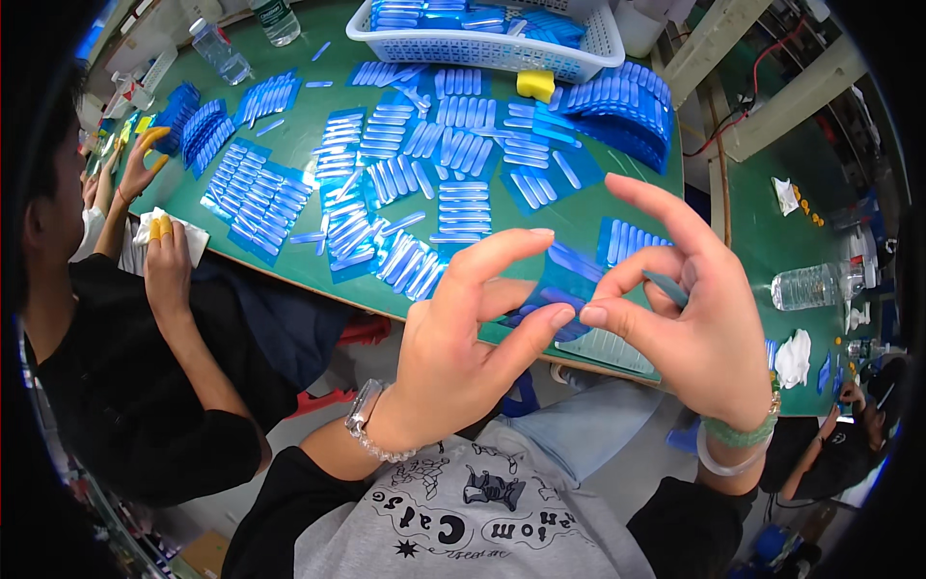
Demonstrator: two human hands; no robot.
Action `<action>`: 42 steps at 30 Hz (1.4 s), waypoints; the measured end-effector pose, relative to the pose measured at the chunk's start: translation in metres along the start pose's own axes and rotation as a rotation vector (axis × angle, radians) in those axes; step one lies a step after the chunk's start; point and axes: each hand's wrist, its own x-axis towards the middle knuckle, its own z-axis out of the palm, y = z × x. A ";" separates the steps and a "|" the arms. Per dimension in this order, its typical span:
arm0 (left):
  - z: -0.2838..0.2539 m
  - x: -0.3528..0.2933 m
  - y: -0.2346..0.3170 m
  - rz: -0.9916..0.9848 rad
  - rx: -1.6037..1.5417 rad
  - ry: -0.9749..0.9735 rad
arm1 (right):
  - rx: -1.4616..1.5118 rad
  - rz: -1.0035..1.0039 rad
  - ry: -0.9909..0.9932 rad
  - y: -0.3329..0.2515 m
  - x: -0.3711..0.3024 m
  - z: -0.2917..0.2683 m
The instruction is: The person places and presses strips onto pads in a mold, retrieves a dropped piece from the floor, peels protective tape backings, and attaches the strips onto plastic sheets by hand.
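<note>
Above the table's near edge, my left hand (461, 328) pinches a translucent blue film sheet (571, 273) with long rounded strips on it. Thumb and fingertips of my right hand (696, 323) close on the same sheet, and the two thumbs almost meet. A thin grey-green flat piece (666, 288) is tucked among my right fingers; its full shape is hidden. Behind the hands, many blue strips (461, 207) lie in rows on film sheets and loose across the green table (289, 125). Under the held sheet is a pale ribbed pad (617, 349), partly covered.
A white basket (482, 50) of blue strips stands at the back, with a yellow block (536, 85) before it. Stacked blue sheets (627, 111) curl at right. Clear bottles (220, 53) stand far left. A co-worker's hand (169, 265) holds a white cloth (196, 236).
</note>
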 end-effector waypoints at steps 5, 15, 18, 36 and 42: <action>0.004 0.000 0.003 -0.029 -0.042 -0.009 | 0.015 -0.011 -0.014 0.002 -0.002 -0.002; 0.004 0.000 0.006 -0.009 0.004 -0.005 | 0.048 0.015 -0.022 0.004 -0.003 -0.002; -0.001 0.002 0.007 0.027 0.056 -0.109 | 0.048 0.028 -0.025 0.003 -0.003 -0.002; -0.017 0.018 0.009 -0.181 -0.357 0.120 | 0.169 -0.040 0.297 0.019 -0.017 -0.012; -0.003 0.013 0.011 -0.179 -0.382 0.190 | 0.604 0.076 0.058 0.048 -0.007 0.019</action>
